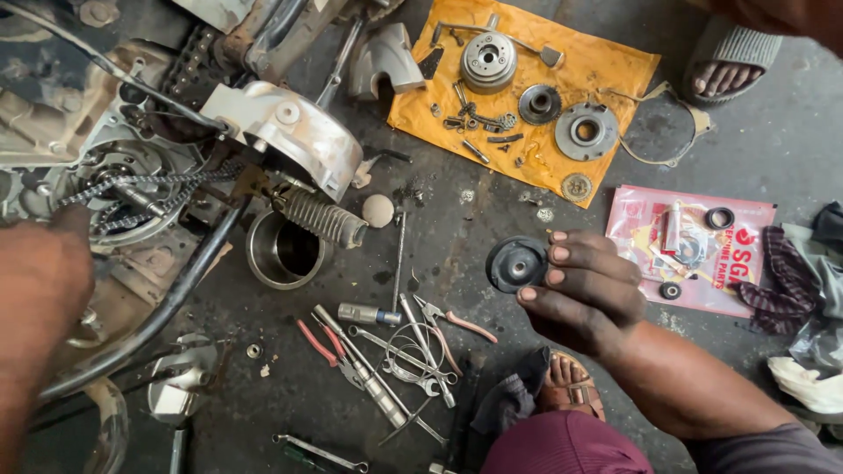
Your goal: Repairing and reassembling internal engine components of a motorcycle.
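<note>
Head view: right hand (584, 294) grips a dark round disc part (516, 263) by its rim, fingers (562, 254) curled over the edge, lifted above the floor (773, 132) for inspection. Left hand (39, 272) is blurred near the engine chain (140, 180); whether it is open or closed cannot be told. Pliers and spanners (395, 351) lie within reach; removed parts rest on an orange sheet (615, 70), kept off the grime
</note>
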